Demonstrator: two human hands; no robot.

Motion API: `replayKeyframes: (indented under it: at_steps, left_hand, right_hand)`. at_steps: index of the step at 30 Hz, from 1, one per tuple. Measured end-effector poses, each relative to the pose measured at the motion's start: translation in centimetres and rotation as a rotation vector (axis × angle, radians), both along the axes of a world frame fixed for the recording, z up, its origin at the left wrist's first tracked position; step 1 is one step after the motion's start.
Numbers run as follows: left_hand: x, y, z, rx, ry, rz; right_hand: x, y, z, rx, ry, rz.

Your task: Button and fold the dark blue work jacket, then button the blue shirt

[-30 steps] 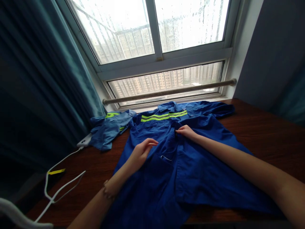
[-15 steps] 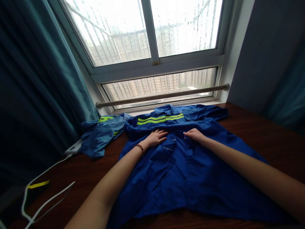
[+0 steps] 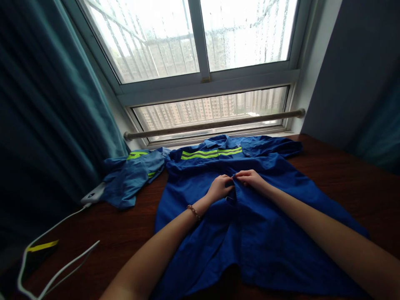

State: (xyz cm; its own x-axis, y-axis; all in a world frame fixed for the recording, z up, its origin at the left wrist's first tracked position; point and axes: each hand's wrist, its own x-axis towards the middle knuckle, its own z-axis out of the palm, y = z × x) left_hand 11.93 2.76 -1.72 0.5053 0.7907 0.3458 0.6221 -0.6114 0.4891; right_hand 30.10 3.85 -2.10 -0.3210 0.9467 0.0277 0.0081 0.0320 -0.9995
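Observation:
A blue work shirt (image 3: 271,233) with yellow-green reflective stripes lies spread out, its collar toward the window and its hem toward me. At the middle of the front opening, my left hand (image 3: 220,187) pinches the left front edge. My right hand (image 3: 251,179) grips the right front edge, and the fingertips of both hands nearly meet there. Any button between them is hidden by the fingers. One sleeve (image 3: 134,177), lighter blue with yellow-green bands, stretches out to the left.
The brown wooden table (image 3: 331,166) carries the shirt. To the left are a white device (image 3: 93,193), a white cable (image 3: 59,223) and a yellow-and-black object (image 3: 43,246). Beyond the shirt a rail (image 3: 218,124) crosses the window; a teal curtain (image 3: 84,83) hangs at left.
My left hand has gone from lying flat on the shirt to pinching its front edge, close beside my right hand. The two front edges have come together, covering the button seen before.

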Motion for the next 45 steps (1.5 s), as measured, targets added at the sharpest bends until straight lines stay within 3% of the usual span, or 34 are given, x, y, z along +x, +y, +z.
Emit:
replayKeyframes:
  at_steps: [4, 10, 13, 17, 21, 33, 40, 45]
  left_hand:
    - [0.6, -0.2, -0.2, -0.168, -0.202, 0.11]
    - [0.2, 0.1, -0.5, -0.193, -0.18, 0.151]
    - [0.0, 0.0, -0.2, -0.282, -0.332, 0.136]
    - [-0.2, -0.2, 0.5, -0.561, -0.62, 0.078]
    - [-0.4, -0.2, 0.9, -0.682, -0.764, 0.007]
    - [0.2, -0.4, 0.2, -0.786, -0.877, 0.012]
    - [0.8, -0.6, -0.3, -0.551, -0.738, 0.11]
    - [0.9, -0.6, -0.4, -0.648, -0.847, 0.17]
  right_hand:
    - [0.2, 0.3, -0.4, -0.074, 0.062, -0.05]
    - [0.0, -0.1, -0.4, 0.028, -0.01, -0.023]
    - [-0.3, -0.5, -0.2, 0.246, -0.133, -0.011]
    - [-0.9, -1.4, 0.3, 0.61, -0.263, -0.086]
    - [-1.5, -2.4, 0.5, 0.741, -0.325, -0.154]
    - [-1.7, -2.6, -0.2, 0.691, -0.433, -0.307]
    - [-2.1, -2.6, -0.3, 0.673, -0.506, -0.27]
    - [-2.3, -2.6, -0.4, 0.602, -0.481, -0.255]
